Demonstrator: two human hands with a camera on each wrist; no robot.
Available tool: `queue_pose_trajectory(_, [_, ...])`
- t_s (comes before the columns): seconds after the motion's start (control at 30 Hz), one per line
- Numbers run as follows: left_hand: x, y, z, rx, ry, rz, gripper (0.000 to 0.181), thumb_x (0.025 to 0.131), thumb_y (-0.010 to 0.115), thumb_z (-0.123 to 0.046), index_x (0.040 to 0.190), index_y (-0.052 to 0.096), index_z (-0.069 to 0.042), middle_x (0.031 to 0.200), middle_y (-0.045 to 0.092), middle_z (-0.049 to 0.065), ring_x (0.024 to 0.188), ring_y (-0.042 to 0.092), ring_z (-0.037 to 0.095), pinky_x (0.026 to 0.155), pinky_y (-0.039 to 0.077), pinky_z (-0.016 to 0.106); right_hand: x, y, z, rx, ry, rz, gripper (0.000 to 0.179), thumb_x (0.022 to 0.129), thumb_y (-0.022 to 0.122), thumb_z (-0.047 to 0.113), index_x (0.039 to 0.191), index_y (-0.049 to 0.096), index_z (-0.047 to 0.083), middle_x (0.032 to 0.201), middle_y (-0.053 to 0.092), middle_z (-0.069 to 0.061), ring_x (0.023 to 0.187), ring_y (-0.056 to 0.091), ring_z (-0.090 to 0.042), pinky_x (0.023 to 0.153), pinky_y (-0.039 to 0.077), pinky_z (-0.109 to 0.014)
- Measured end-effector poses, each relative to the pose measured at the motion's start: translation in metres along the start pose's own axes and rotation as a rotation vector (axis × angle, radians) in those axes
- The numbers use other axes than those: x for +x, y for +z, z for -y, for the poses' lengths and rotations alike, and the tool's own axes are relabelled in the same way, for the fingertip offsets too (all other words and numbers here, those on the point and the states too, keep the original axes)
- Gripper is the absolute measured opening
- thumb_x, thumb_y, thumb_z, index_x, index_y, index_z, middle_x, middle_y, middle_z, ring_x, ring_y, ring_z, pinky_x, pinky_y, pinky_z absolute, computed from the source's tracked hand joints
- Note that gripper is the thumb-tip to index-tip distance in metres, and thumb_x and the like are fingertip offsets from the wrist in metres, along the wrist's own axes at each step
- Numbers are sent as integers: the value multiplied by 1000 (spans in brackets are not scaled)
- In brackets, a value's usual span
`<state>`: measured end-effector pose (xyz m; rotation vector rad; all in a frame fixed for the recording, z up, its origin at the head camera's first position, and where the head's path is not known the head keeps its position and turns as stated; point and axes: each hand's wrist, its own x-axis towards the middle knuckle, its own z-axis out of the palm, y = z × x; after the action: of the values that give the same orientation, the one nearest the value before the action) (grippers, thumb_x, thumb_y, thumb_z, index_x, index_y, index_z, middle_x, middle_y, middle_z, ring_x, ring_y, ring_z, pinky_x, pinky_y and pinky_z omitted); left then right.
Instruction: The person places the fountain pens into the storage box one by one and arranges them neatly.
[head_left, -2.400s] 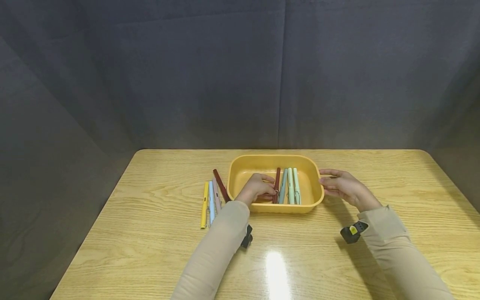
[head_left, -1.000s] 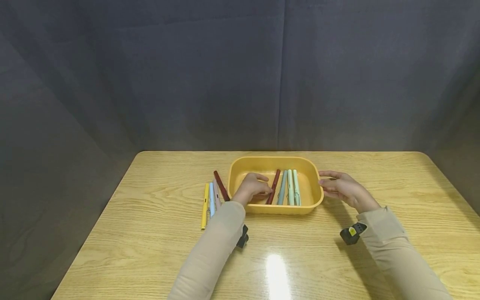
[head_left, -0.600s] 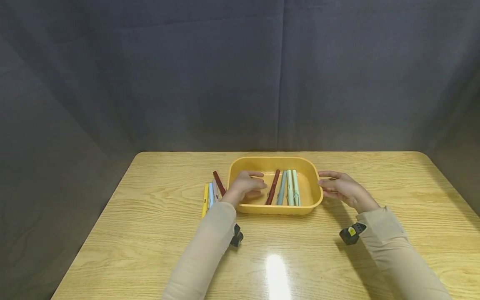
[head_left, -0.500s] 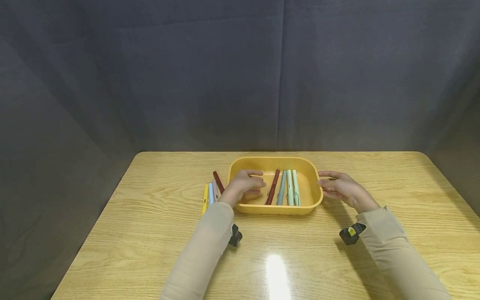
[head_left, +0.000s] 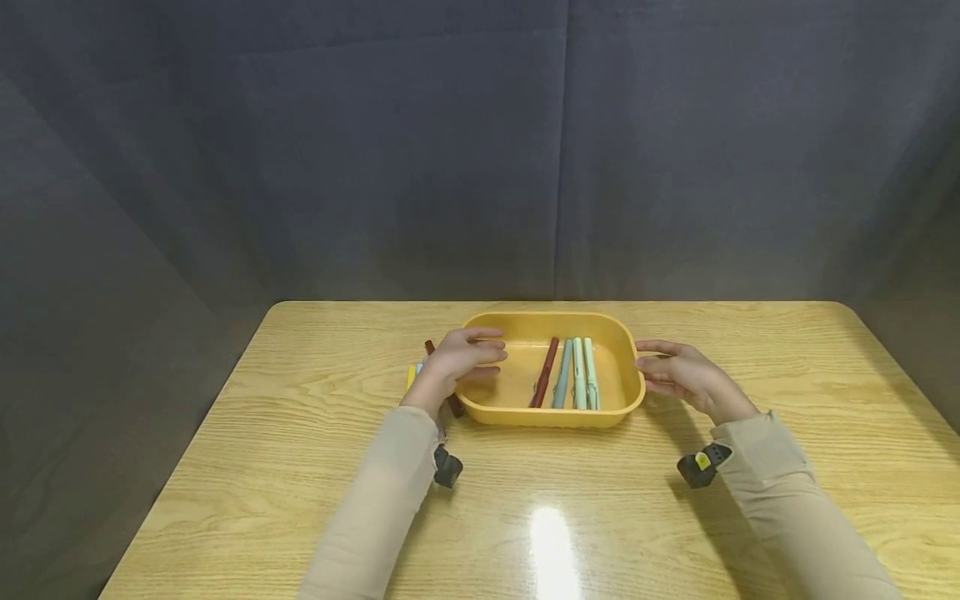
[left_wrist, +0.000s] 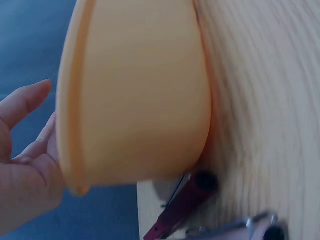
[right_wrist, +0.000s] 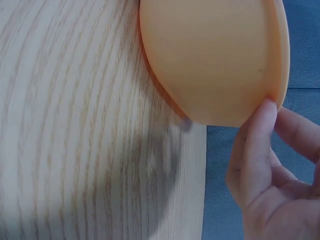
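My left hand (head_left: 459, 358) hovers over the left rim of a yellow plastic tray (head_left: 551, 417), fingers stretched over the inside and holding nothing. At the opposite end, my right hand (head_left: 692, 377) touches the right rim with its fingertips; the thumb (right_wrist: 260, 145) lies against the outer wall. Inside the tray lie a dark red pen (head_left: 546, 373), a grey-green pen (head_left: 562, 377) and two mint green pens (head_left: 579, 375), side by side. Left of the tray, another dark red pen (left_wrist: 185, 205) and a pale pink pen (left_wrist: 245, 232) rest on the table, partly hidden by my left hand.
Beside the pink pen, the ends of a yellow pen (head_left: 411, 377) and a light blue pen (head_left: 420, 367) peek out from behind the left hand. The wooden table (head_left: 615, 500) ends at a dark cloth (head_left: 420, 167) behind the tray. Each wrist carries a small black camera.
My left hand has let go of the dark red pen in the tray and moved left to the rim. That pen now lies tilted, slightly further left. The right hand stays in place.
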<state>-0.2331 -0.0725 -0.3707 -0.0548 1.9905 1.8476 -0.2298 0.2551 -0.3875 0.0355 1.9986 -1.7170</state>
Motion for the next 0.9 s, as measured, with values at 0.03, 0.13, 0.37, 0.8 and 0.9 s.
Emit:
queue_pose_trajectory(0.03, [-1, -3, 0, -4, 6, -3, 50, 93, 56, -2, 141, 43, 0, 142, 46, 20, 127, 51, 34, 104, 49, 41, 0, 0, 0, 1, -1, 1, 62, 97, 51, 11, 146, 19, -9, 84, 66, 15, 79, 65, 1, 74, 57, -13])
queue_pose_trajectory(0.13, [-6, -12, -2, -16, 19, -13, 51, 93, 57, -2, 142, 41, 0, 143, 45, 20, 130, 49, 34, 105, 49, 40, 1, 0, 1, 4, -1, -3, 62, 97, 51, 10, 147, 19, -8, 83, 66, 15, 77, 65, 1, 73, 57, -12])
queue_pose_trajectory(0.37, [-18, -37, 0, 15, 33, -50, 53, 93, 57, -4, 143, 40, -3, 145, 44, 20, 131, 47, 34, 97, 55, 30, 1, 2, 0, 8, -3, 2, 62, 97, 53, 11, 146, 21, -9, 82, 66, 15, 77, 64, 1, 72, 57, -13])
queue_pose_trajectory(0.8, [-38, -76, 20, 66, 15, -122, 54, 94, 54, -5, 145, 36, 1, 145, 41, 25, 128, 50, 34, 105, 49, 37, 0, 4, 1, 9, 1, 1, 62, 97, 52, 11, 146, 19, -9, 83, 66, 16, 78, 64, 2, 72, 57, -13])
queue_pose_trajectory(0.9, [-40, -82, 23, 76, 16, -119, 54, 95, 52, -4, 145, 35, 2, 146, 40, 26, 131, 46, 38, 106, 48, 38, 0, 4, 1, 12, 1, -3, 61, 97, 51, 10, 146, 20, -9, 83, 66, 16, 77, 64, 2, 72, 57, -13])
